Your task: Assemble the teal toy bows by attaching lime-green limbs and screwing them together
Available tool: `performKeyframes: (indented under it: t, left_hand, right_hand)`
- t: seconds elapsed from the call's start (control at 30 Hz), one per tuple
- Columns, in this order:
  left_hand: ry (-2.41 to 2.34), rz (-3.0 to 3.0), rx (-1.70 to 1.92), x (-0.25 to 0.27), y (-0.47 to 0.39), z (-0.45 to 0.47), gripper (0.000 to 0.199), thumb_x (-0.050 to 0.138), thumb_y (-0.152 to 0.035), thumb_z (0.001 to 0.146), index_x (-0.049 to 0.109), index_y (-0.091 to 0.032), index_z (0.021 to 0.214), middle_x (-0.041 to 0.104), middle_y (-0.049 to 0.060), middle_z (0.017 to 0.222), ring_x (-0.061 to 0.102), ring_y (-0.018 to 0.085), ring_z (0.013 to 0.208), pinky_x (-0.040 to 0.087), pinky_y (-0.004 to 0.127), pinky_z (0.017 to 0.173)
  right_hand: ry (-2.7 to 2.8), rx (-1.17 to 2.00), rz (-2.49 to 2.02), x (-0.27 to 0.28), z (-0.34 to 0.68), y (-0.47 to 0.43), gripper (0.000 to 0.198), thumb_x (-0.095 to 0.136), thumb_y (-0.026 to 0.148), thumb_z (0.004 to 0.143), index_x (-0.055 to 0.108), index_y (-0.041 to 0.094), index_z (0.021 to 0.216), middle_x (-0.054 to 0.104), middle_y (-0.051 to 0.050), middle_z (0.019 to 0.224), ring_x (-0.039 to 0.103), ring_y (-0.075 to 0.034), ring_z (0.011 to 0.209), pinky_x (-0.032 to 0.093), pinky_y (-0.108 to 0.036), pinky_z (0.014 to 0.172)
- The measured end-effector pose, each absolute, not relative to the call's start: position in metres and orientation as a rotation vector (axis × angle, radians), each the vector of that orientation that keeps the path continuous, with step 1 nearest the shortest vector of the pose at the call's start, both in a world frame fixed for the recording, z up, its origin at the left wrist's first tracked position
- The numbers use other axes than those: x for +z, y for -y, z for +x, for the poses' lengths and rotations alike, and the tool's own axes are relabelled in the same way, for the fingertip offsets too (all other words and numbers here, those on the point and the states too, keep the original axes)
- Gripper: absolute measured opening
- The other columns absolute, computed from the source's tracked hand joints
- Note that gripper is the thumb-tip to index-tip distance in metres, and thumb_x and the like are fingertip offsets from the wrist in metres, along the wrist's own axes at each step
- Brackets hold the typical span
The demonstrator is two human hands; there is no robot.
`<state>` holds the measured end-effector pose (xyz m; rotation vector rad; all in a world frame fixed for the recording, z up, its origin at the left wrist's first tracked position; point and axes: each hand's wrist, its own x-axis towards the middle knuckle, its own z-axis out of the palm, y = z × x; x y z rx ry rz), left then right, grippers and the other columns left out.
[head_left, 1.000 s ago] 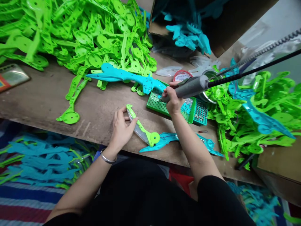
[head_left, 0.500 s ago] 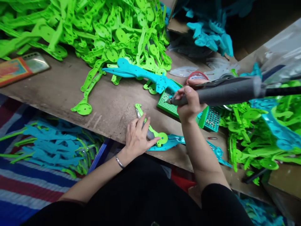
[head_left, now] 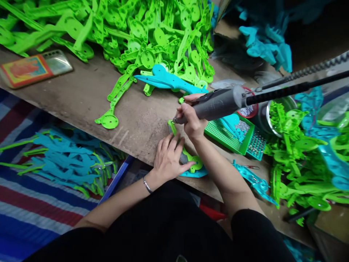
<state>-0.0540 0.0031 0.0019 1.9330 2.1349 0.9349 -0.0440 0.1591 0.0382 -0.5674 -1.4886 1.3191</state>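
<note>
My right hand (head_left: 194, 122) is wrapped round a grey electric screwdriver (head_left: 218, 103), which is tilted with its tip at the far end of a bright green plastic part (head_left: 195, 164). Fingers spread, my left hand (head_left: 169, 154) lies flat over the middle of that part and presses it down. The left thumb touches the part's round disc end. Beneath the disc, near the table edge, a blue plastic part (head_left: 195, 174) shows in part. A green perforated tray (head_left: 222, 140) with small screws and a blue part in it stands beside my right forearm.
A large heap of green parts (head_left: 147, 58) covers the back of the brown table (head_left: 136, 120). A phone (head_left: 36, 68) lies at the left. More green parts (head_left: 297, 174) are piled at the right, near a red basket (head_left: 249, 105). Blue parts (head_left: 65, 156) fill a container below the table edge.
My right hand has brought the screwdriver left from above the screw tray to the far end of the green part. My left hand stays on that part. The view has shifted slightly.
</note>
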Motion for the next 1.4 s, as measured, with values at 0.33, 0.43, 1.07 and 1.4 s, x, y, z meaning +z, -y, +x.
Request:
performKeyframes:
  t: [0.33, 0.43, 1.07, 1.4]
  left_hand:
    - [-2.111, 1.911, 0.947, 0.001, -0.004, -0.052, 0.083, 0.063, -0.067, 0.086, 0.054, -0.004, 0.141, 0.055, 0.026, 0.142, 0.046, 0.042, 0.137, 0.041, 0.056, 0.112]
    - [-2.088, 1.894, 0.967, 0.000, -0.004, -0.052, 0.082, 0.063, -0.066, 0.087, 0.054, -0.005, 0.140, 0.054, 0.026, 0.143, 0.044, 0.042, 0.139, 0.041, 0.056, 0.114]
    - [-1.342, 2.546, 0.716, 0.010, -0.003, -0.094, 0.063, 0.052, -0.008, 0.089, 0.047, -0.025, 0.150, 0.052, 0.010, 0.155, 0.038, 0.032, 0.150, 0.029, 0.059, 0.122]
    - [-1.240, 2.543, 0.608, 0.009, -0.027, -0.086, 0.036, 0.055, -0.025, 0.099, 0.061, -0.027, 0.135, 0.065, 0.009, 0.141, 0.051, 0.031, 0.141, 0.031, 0.064, 0.120]
  right_hand:
    - [1.760, 1.502, -0.532, 0.044, -0.049, -0.166, 0.040, 0.075, 0.056, 0.077, 0.055, 0.022, 0.070, 0.059, 0.004, 0.060, 0.055, -0.010, 0.052, 0.052, -0.028, 0.052]
    - [1.848, 1.508, -0.482, 0.040, -0.050, -0.171, 0.042, 0.072, 0.061, 0.077, 0.055, 0.023, 0.071, 0.060, 0.003, 0.061, 0.056, -0.010, 0.054, 0.055, -0.028, 0.053]
    - [1.547, 0.948, -1.006, 0.066, 0.150, -0.158, 0.042, 0.075, 0.063, 0.075, 0.061, 0.026, 0.089, 0.061, 0.005, 0.069, 0.064, -0.014, 0.055, 0.057, -0.032, 0.055]
    - [1.810, 0.335, -1.099, 0.057, 0.185, -0.125, 0.041, 0.049, 0.051, 0.095, 0.060, 0.023, 0.122, 0.064, -0.013, 0.121, 0.061, -0.032, 0.127, 0.050, -0.058, 0.107]
